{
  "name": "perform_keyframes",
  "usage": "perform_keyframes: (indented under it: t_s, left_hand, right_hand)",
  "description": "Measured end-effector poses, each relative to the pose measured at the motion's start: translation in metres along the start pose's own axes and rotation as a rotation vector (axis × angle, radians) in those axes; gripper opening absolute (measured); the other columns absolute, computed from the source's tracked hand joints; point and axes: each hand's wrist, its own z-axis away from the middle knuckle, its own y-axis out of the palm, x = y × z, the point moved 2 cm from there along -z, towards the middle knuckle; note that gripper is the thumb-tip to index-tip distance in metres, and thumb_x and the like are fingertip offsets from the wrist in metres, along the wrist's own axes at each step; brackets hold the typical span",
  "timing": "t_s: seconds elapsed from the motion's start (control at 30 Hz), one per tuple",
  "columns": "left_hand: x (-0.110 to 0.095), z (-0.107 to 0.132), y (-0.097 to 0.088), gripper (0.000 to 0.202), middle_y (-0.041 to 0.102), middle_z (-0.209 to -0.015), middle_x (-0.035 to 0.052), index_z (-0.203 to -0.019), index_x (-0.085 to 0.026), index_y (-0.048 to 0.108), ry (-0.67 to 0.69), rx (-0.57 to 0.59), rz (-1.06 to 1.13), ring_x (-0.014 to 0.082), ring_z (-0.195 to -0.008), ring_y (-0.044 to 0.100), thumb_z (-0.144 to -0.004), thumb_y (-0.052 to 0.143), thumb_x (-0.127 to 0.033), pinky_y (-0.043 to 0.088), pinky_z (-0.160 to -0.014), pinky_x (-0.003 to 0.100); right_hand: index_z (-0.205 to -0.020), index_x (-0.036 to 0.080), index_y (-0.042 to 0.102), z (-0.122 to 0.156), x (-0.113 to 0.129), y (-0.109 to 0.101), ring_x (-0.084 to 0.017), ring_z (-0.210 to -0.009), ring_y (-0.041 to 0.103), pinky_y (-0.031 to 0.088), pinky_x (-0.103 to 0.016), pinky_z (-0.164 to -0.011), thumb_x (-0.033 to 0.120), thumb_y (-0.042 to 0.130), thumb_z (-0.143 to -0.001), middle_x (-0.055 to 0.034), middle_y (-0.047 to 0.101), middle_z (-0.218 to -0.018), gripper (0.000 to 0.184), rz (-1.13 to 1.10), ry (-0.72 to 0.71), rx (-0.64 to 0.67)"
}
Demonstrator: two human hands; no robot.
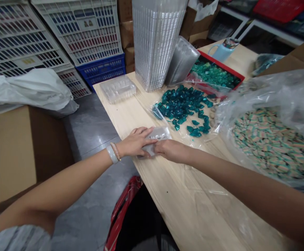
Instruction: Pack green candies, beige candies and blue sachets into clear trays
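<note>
A clear plastic blister case lies on the wooden table near its left edge. My left hand rests over the case's left part, its fingers stretched and spread on the plastic. Against the right side of the same case is my right hand, fingers curled and closed; what they hold, if anything, is hidden. Just beyond the hands, dark teal translucent pieces lie heaped on a clear plastic sheet. Another clear blister case sits at the table's far left corner.
A tall stack of clear plastic cases stands at the back, with a shorter stack leaning beside it. Behind the heap is a red tray of green pieces. A plastic bag of striped pieces fills the right. A cardboard box stands left.
</note>
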Motion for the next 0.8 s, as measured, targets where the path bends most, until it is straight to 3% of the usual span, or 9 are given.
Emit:
perform_keyframes:
  t_s: [0.2,0.3,0.43,0.5,0.57,0.67,0.73,0.8]
  left_hand:
    - [-0.002,0.001,-0.004,0.062,0.011,-0.143,0.0042,-0.125,-0.034,0.036,0.005,0.004,0.012,0.0317,-0.124,0.017,-0.068,0.055,-0.050,0.017,-0.097,0.047]
    - [-0.013,0.005,-0.001,0.058,0.015,-0.141,0.0079,-0.121,-0.026,0.041,-0.025,-0.056,0.002,0.0316,-0.126,0.014,-0.068,0.058,-0.043,0.014,-0.099,0.048]
    - [-0.030,0.009,0.011,0.027,0.018,-0.141,0.0095,-0.098,-0.016,0.056,-0.048,-0.134,-0.057,0.0321,-0.129,0.001,-0.072,0.053,-0.025,0.003,-0.101,0.053]
    - [-0.036,0.010,0.013,0.021,0.020,-0.140,0.0102,-0.091,-0.014,0.057,-0.045,-0.130,-0.078,0.0324,-0.129,0.002,-0.072,0.049,-0.017,0.004,-0.100,0.057]
    - [-0.043,0.013,0.006,0.020,0.025,-0.138,0.0124,-0.088,-0.012,0.057,-0.048,-0.174,-0.111,0.0326,-0.129,0.007,-0.072,0.046,-0.013,0.005,-0.100,0.059]
    - [-0.066,0.026,-0.016,0.014,0.028,-0.137,0.0107,-0.078,-0.014,0.057,-0.024,-0.342,-0.145,0.0319,-0.129,0.011,-0.074,0.044,-0.015,0.007,-0.101,0.059]
    - [-0.093,0.041,-0.025,0.014,0.027,-0.138,0.0057,-0.071,-0.017,0.056,0.038,-0.428,-0.111,0.0297,-0.129,0.013,-0.075,0.042,-0.017,0.013,-0.101,0.057]
    - [-0.125,0.057,-0.017,0.014,0.027,-0.138,0.0033,-0.068,-0.018,0.055,0.121,-0.438,-0.052,0.0280,-0.129,0.016,-0.074,0.043,-0.018,0.019,-0.102,0.054]
  right_hand:
    - [-0.068,0.013,0.062,-0.003,-0.003,0.000,-0.014,-0.075,0.057,0.040,-0.024,-0.069,0.010,0.045,-0.078,-0.0038,0.063,-0.074,0.020,0.012,-0.029,0.044]
    - [-0.074,0.012,0.063,-0.003,0.001,0.004,-0.015,-0.073,0.057,0.041,-0.025,-0.066,0.009,0.043,-0.077,-0.0057,0.063,-0.076,0.021,0.124,-0.053,0.044]
    - [-0.086,0.008,0.062,-0.003,0.018,0.009,-0.018,-0.072,0.058,0.042,-0.027,-0.061,0.006,0.040,-0.077,-0.0119,0.062,-0.082,0.023,0.328,0.043,0.020]
    - [-0.086,0.007,0.062,0.000,0.031,0.008,-0.021,-0.076,0.057,0.043,-0.031,-0.063,0.006,0.039,-0.078,-0.0137,0.062,-0.083,0.024,0.399,0.131,-0.020]
    - [-0.088,0.009,0.062,0.010,0.046,0.005,-0.022,-0.082,0.055,0.042,-0.036,-0.073,0.009,0.036,-0.081,-0.0129,0.061,-0.085,0.026,0.427,0.186,-0.159]
    - [-0.103,0.016,0.056,0.050,0.070,0.010,-0.021,-0.098,0.047,0.031,-0.042,-0.090,0.019,0.035,-0.085,-0.0103,0.057,-0.099,0.028,0.387,0.367,-0.554]
    - [-0.113,0.018,0.049,0.092,0.085,0.032,-0.022,-0.106,0.041,0.029,-0.043,-0.093,0.026,0.039,-0.084,-0.0110,0.052,-0.109,0.031,0.324,0.585,-0.774]
    - [-0.114,0.016,0.048,0.137,0.096,0.068,-0.025,-0.109,0.039,0.029,-0.045,-0.093,0.029,0.044,-0.082,-0.0137,0.049,-0.113,0.035,0.294,0.766,-0.841]
